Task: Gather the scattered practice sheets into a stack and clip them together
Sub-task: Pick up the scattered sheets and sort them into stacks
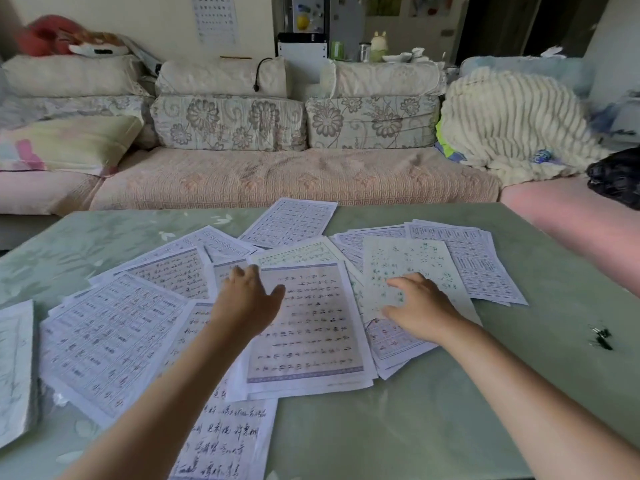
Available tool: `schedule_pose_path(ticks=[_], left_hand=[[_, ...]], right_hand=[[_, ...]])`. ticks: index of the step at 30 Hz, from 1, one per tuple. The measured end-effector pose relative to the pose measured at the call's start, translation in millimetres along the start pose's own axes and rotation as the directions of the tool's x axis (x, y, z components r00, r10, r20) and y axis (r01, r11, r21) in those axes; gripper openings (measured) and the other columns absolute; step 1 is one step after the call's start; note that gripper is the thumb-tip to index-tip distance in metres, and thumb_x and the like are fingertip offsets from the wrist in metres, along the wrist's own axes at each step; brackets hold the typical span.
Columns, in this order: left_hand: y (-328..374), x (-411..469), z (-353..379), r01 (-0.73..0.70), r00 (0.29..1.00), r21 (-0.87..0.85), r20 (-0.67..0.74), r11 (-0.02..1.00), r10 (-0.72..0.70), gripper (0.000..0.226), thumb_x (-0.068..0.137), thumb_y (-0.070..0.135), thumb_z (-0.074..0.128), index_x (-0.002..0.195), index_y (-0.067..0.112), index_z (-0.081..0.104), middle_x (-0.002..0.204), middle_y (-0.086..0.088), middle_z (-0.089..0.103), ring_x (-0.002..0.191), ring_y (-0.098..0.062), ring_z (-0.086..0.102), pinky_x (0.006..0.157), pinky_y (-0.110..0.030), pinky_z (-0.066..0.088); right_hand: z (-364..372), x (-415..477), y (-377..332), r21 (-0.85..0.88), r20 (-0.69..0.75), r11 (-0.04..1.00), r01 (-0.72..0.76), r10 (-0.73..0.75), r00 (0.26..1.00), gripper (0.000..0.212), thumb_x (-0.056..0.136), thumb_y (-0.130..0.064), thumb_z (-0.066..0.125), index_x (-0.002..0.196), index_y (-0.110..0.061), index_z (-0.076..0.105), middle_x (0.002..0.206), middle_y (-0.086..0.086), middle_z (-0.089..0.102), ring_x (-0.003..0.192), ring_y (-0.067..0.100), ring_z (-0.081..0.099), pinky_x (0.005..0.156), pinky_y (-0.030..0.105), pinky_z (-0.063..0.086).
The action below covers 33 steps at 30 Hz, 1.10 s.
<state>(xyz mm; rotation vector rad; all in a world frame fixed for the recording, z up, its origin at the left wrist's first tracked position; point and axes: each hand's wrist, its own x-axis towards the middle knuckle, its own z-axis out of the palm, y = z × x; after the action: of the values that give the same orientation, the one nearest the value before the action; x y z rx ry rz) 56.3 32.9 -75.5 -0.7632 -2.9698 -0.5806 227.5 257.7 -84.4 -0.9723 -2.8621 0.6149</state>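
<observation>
Several practice sheets lie scattered and overlapping across the green table (pixel 450 427). A sheet with rows of characters (pixel 311 327) lies in the middle. My left hand (pixel 246 299) rests flat on its left edge, fingers spread and thumb out. My right hand (pixel 420 306) lies palm down on a pale green-dotted sheet (pixel 408 261) to the right, fingers relaxed. A grid sheet (pixel 107 337) sits at the left, another grid sheet (pixel 291 221) at the far side. A black binder clip (pixel 601 336) lies on the table at the right, apart from the papers.
A sofa (pixel 277 178) with floral cushions runs along the far side of the table. A cream striped blanket (pixel 512 123) is piled at its right end. More sheets hang over the table's left edge (pixel 15 368) and near edge (pixel 221 441).
</observation>
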Motion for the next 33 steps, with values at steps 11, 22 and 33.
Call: schedule_pose_path(ticks=[11,22,33], left_hand=[[137,24,80,-0.599,0.753,-0.033,0.315,0.8,0.577,0.072,0.082,0.052,0.067,0.144,0.028,0.041,0.153,0.003,0.033,0.141,-0.018,0.026,0.116,-0.042,0.026],[147,18,108,-0.798,0.586,0.06,-0.159,0.6,0.795,0.033,0.099,0.035,0.046,0.08,0.018,0.068,0.067,0.008,0.064,0.052,-0.01,0.055,0.049,-0.025,0.05],[127,21,52,0.223,0.957,-0.763,0.289,0.606,0.012,0.042,0.097,0.041,0.05,0.123,0.008,0.057,0.118,-0.01,0.061,0.105,-0.028,0.059,0.085,-0.036,0.05]], right_hand=[[-14,-3,114,0.008,0.058,1.0,0.0,0.0,0.998,0.107,0.065,-0.075,0.07,0.154,-0.032,0.027,0.164,-0.006,0.011,0.151,0.013,0.009,0.122,0.033,0.014],[-12,-2,119,-0.223,-0.252,0.949,0.223,-0.277,0.927,0.054,0.089,-0.055,0.052,0.135,-0.028,0.053,0.133,-0.008,0.06,0.12,0.018,0.056,0.092,0.035,0.05],[-11,3,93,0.025,-0.526,0.957,0.288,-0.232,0.818,0.032,0.088,-0.006,0.06,0.109,-0.025,0.077,0.112,-0.009,0.073,0.105,0.018,0.065,0.088,0.032,0.053]])
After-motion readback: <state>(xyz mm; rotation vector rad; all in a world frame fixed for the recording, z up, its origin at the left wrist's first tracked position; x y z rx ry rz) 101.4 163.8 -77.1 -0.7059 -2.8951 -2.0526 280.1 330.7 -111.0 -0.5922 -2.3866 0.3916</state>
